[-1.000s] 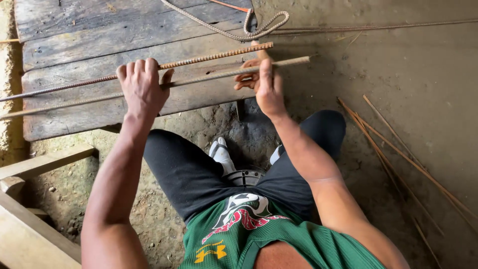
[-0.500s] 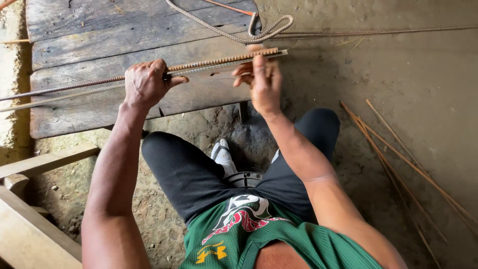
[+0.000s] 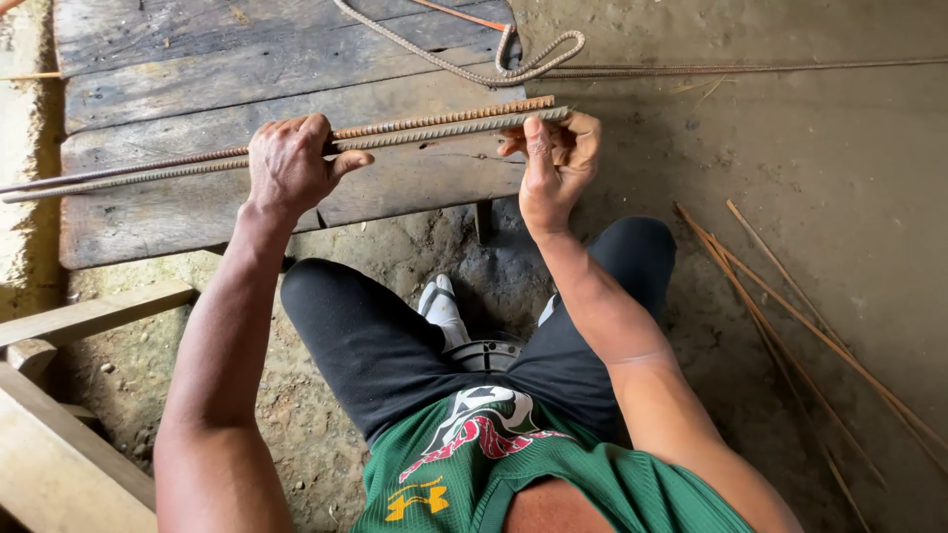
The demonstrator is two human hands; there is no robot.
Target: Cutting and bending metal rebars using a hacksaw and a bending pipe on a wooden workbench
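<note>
Head view: your left hand clamps two ribbed steel rods on the plank bench; right hand, fingers loosely apart, squares their ends. Step: aligning. Next: firm, even grip.

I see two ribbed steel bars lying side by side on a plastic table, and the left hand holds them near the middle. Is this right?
Not quite: the head view shows a table of worn wooden planks, not plastic. The rest holds: the two ribbed steel bars lie side by side on it, and the left hand holds them near the middle.
</note>
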